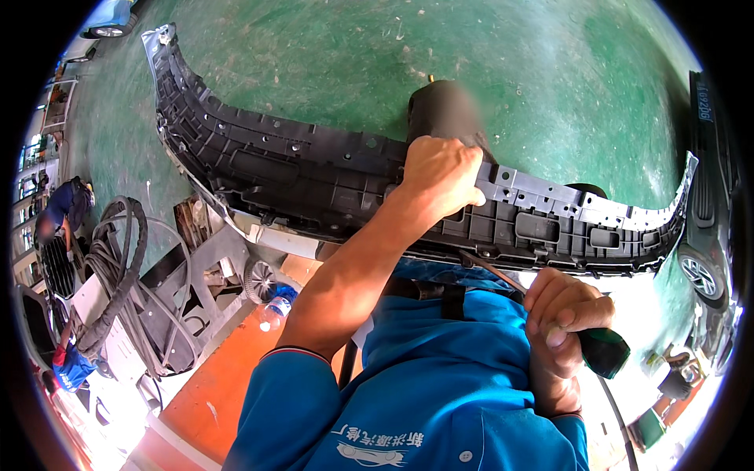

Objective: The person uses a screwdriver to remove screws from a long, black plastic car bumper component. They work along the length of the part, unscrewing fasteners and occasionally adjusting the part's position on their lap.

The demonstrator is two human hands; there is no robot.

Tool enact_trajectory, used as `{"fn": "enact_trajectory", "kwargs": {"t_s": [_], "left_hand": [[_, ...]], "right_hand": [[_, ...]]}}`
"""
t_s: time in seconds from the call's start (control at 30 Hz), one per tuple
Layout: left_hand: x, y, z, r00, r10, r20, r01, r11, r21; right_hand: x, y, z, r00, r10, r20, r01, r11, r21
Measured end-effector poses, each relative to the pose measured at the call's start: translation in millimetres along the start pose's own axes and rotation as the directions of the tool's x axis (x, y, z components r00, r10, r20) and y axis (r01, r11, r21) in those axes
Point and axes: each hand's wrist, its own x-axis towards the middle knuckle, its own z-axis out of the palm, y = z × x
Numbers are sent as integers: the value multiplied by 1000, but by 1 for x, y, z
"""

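Observation:
A long curved black plastic bumper, inner ribbed side up, spans the middle of the head view, with pale strips along its right end. My left hand is closed on its middle upper edge, fingers curled over beside a dark, partly blurred bulky object. My right hand is closed around a dark green and black tool handle, low at the right near my body. A thin rod lies between that hand and the bumper's lower edge; whether it joins the handle, I cannot tell.
Coiled hoses and an orange surface with a plastic bottle are at left. Two people in blue, one bending, one lower, are at far left. Green floor stretches beyond; a dark car stands at right.

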Motion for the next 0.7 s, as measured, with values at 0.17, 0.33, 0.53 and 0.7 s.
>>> {"fn": "enact_trajectory", "kwargs": {"t_s": [0.17, 0.33, 0.53, 0.7], "left_hand": [[0, -1, 2, 1000, 1, -9, -1, 1000, -13], [-2, 0, 3, 1000, -3, -14, 3, 1000, -12], [-1, 1, 5, 1000, -4, -4, 4, 1000, -2], [-1, 2, 4, 1000, -3, -8, 3, 1000, -12]], "right_hand": [[-4, 4, 1, 1000, -8, -16, 8, 1000, -13], [-4, 1, 0, 999, -4, -50, 5, 1000, 25], [1, -1, 5, 999, 16, -51, -15, 1000, 17], [-4, 0, 3, 1000, -17, 17, 18, 999, -37]]}}
